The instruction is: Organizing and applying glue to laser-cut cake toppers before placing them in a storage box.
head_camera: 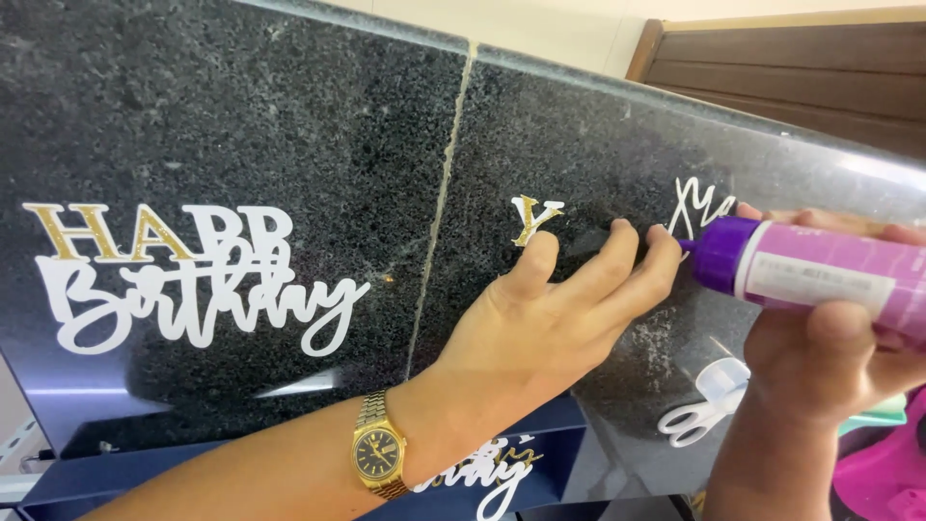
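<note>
Right hand (820, 362) clamped around purple-capped pink glue bottle (820, 275), nozzle touching white cut-out paper lettering (699, 207) on black speckled stone bench (289, 116). Left hand (559, 309) held nothing, fingertips (666, 253) pressed down just beside that lettering, gold wristwatch (379, 453) on wrist. Gold-and-white paper letter (532, 218) near thumb; larger white script cut-out (183, 280) well apart at left; white scissors (699, 415) near right wrist.

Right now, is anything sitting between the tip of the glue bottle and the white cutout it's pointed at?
Nothing visible. The right hand holds the purple glue bottle with its nozzle right at the white cutout on the dark stone counter. The left hand fingertips press just beside the nozzle, not across it.
</note>
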